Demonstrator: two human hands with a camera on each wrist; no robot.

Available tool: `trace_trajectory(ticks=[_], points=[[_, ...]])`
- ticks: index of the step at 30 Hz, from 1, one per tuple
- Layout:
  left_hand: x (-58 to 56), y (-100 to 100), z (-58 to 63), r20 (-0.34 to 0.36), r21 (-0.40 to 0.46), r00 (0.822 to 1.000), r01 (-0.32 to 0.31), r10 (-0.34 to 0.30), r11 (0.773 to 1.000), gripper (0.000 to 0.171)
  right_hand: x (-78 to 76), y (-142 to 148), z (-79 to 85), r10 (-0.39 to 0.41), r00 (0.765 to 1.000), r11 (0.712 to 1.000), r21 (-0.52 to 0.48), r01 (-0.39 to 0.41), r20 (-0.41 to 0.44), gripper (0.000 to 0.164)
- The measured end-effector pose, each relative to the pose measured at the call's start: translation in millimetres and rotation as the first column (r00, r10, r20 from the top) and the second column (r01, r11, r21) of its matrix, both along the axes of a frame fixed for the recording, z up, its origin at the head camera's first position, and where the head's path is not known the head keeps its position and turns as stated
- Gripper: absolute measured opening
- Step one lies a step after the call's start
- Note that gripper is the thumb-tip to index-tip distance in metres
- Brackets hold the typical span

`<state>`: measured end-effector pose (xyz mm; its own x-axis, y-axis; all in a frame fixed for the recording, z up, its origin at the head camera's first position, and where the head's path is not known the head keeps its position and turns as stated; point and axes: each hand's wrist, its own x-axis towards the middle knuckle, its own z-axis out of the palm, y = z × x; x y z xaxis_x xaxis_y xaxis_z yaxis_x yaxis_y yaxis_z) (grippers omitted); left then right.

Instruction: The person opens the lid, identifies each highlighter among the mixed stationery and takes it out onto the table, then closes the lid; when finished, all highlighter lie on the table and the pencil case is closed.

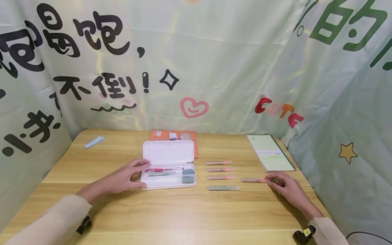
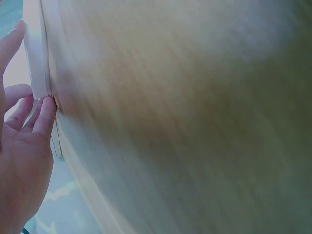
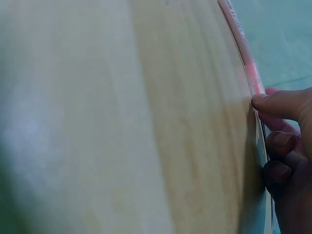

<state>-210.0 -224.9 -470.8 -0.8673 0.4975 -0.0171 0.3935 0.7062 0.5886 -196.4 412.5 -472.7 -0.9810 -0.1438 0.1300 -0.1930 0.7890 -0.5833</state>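
Note:
My left hand (image 1: 130, 175) holds the left end of an opened white pencil case (image 1: 168, 186), thumb at the front corner and fingers at the back one. In the left wrist view the thumb and fingertips touch the case's side (image 2: 36, 48). Inside the case lie a red pen (image 1: 159, 169), a clear-barrelled pen (image 1: 162, 174) and two grey-blue blocks. On the right, my right hand (image 1: 284, 187) pinches the end of a pinkish pen (image 1: 253, 180) between thumb and index finger. That pen (image 3: 236, 29) lies low along the tabletop in the right wrist view.
Between case and right hand lie three pink pens (image 1: 221, 170) and a grey-green pen (image 1: 223, 188) in a column. A notepad (image 1: 269, 154) is at the back right, an orange booklet (image 1: 173, 135) behind the case, and a pale blue strip (image 1: 94, 142) at the back left.

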Motion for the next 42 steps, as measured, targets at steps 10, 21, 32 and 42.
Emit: trace_trajectory(ticks=[10,21,32,42], points=[[0.1,0,1.2,0.008,-0.001,1.000,-0.003,0.003,1.000,0.087,1.9,0,-1.0,0.014,0.999,1.000,-0.013,-0.014,-0.032,0.024],[0.5,-1,0.5,0.003,0.001,1.000,-0.003,0.003,1.000,0.087,1.8,1,-1.6,-0.008,1.000,0.999,-0.037,0.007,-0.026,0.025],[-0.6,-1,0.3,0.011,0.003,1.000,-0.004,0.004,1.000,0.087,-10.9,-25,26.4,0.013,0.996,0.998,-0.068,-0.019,-0.090,0.024],[-0.5,0,0.2,0.003,0.007,1.000,0.003,-0.003,1.000,0.087,-41.5,-108,60.0,0.224,0.959,0.959,-0.136,-0.248,-0.172,0.019]])
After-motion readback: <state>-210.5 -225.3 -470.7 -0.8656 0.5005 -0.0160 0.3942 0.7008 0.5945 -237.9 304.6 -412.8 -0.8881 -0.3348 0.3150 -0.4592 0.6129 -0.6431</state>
